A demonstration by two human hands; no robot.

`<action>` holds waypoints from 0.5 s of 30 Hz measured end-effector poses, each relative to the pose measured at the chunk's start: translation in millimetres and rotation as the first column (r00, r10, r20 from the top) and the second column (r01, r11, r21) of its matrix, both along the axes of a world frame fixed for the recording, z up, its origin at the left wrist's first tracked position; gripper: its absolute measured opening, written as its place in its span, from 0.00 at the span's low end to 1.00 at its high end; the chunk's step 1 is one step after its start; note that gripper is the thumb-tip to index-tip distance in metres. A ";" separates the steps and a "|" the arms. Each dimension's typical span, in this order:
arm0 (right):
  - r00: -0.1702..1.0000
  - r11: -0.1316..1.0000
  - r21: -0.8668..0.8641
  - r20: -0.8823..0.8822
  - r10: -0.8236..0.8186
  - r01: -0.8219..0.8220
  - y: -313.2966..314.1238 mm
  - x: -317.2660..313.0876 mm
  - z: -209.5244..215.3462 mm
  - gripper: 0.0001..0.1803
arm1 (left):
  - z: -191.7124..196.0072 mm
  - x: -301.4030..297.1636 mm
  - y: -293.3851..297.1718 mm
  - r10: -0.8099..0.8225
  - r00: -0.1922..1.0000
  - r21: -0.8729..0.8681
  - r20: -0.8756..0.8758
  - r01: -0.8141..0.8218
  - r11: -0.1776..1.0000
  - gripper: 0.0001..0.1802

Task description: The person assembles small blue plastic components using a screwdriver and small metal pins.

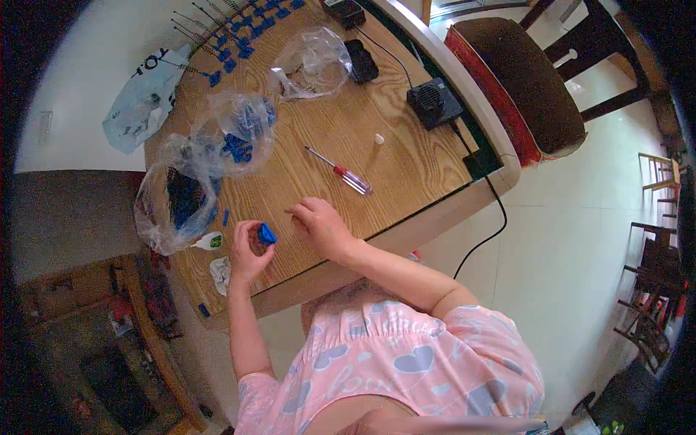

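Note:
Between the thumb and fingers of my left hand [250,255] is a small blue plastic part [267,234], held just above the wooden tabletop [290,174]. My right hand [320,228] is close by on its right, back of the hand up. Its fingers are pinched together, and a tiny thin brownish thing seems to poke out at their tips, too small to name. Beyond both hands lies a screwdriver [351,179] with a clear and red handle. A white bottle with a green label [209,241] and a crumpled white tissue [220,274] lie left of my left hand.
Clear plastic bags [156,210] with blue parts spread along the left side. Another clear bag [312,61] lies farther back. Several blue pieces with springs [245,49] stand in rows at the far left. A black box with a cord [433,103] sits right, near a chair [515,87].

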State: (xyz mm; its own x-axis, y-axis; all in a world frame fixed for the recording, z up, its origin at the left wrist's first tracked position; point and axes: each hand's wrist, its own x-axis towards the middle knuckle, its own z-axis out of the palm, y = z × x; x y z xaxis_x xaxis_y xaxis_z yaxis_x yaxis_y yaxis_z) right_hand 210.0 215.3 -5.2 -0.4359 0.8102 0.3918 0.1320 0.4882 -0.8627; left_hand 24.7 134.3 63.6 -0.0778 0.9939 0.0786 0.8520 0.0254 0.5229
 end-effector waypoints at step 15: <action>0.990 0.966 -0.257 -0.143 -0.012 -0.026 -2.2 5.8 13.5 0.14 | -27.9 -74.6 18.6 0.446 0.659 0.303 -0.606 -0.327 0.895 0.17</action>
State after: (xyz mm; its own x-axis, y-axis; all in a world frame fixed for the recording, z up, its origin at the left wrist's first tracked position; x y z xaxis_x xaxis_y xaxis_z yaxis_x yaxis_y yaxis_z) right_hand 215.8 213.1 8.2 -0.3967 0.8889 0.2290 -0.0041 0.2478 -0.9688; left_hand -49.8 152.9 35.8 -0.3227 0.8549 0.4063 0.9075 0.4014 -0.1238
